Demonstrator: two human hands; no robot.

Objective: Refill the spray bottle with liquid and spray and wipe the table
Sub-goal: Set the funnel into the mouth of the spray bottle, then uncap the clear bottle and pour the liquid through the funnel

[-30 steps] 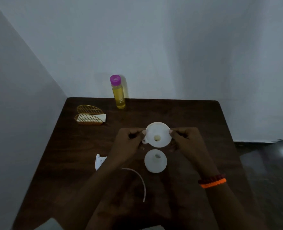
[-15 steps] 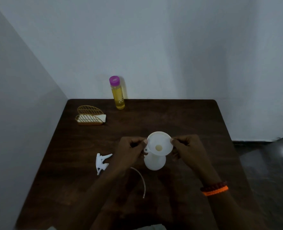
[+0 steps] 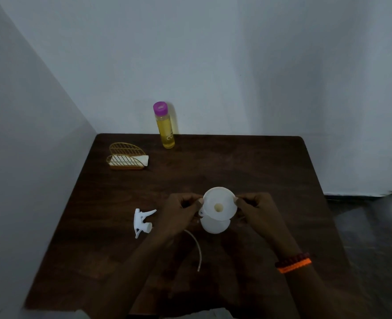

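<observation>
White plastic funnel (image 3: pixel 220 206) sits between left hand (image 3: pixel 178 215) and right hand (image 3: pixel 259 212), both pinching its rim, atop round white spray bottle (image 3: pixel 214 225) standing mid dark wooden table (image 3: pixel 247 169).

Dim room: dark wooden table (image 3: pixel 247 171) in pale wall corner (image 3: pixel 213 54), glossy dark floor (image 3: pixel 374 226) lower right.

The table (image 3: pixel 247 162) is dark brown with a faint wood grain. The funnel (image 3: pixel 220 206) is white, as are the spray bottle (image 3: pixel 214 226) beneath it, the trigger head (image 3: pixel 142 222) and its thin tube (image 3: pixel 196 247). The tall bottle (image 3: pixel 165 127) holds yellow liquid under a purple cap. The wire holder (image 3: pixel 126 157) is gold, leaf-veined, with what seems a white cloth inside. The wristbands (image 3: pixel 292 263) are dark red and bright orange.
</observation>
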